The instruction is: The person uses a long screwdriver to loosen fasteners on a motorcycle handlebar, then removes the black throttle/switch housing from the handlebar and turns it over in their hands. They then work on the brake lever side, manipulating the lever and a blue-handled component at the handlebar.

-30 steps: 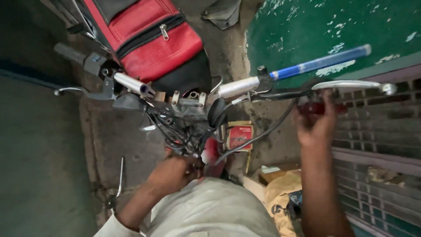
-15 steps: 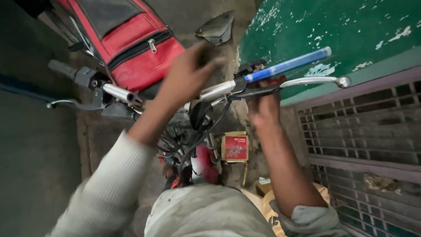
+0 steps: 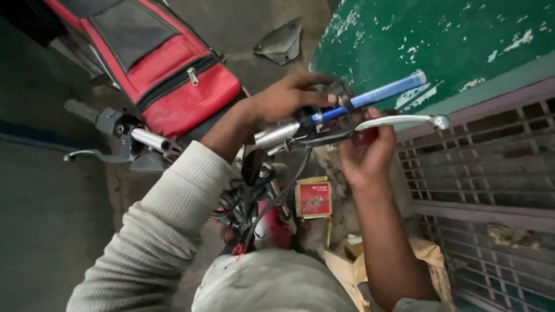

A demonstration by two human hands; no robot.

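Left hand: the left hand (image 3: 286, 98) sits at upper centre of the frame, fingers curled over the dark switch housing (image 3: 332, 95) on the handlebar (image 3: 277, 133); the grip looks closed around it, though the fingertips are partly hidden.
Right hand: the right hand (image 3: 364, 151) comes up from below at centre right, palm toward the camera, fingers wrapped about the bar just under the chrome lever (image 3: 402, 121).
Thing in hand: a blue throttle tube (image 3: 376, 95) on the bar's end, slanting toward the upper right, between and just past the two hands.
Handling: by my judgement the tube is light, stiff plastic and smooth, so likely slippery; best held close to the housing rather than at its free tip. The lever and bar are rigid metal and would bear a firm hold. The black cables (image 3: 277, 196) beneath are flexible and could snag.
Other end: the bar's far grip (image 3: 81, 110) and its lever (image 3: 92, 155) lie at left, untouched.
Nearby: a red and black tank bag (image 3: 167, 69) at upper left; a small red box (image 3: 314, 199) on the ground at centre.
Surface: rough grey concrete floor (image 3: 46, 219), with brown paper (image 3: 428, 260) at lower right.
Room: a chipped green wall (image 3: 439, 40) at upper right, a metal grille (image 3: 491, 185) below it; cramped.
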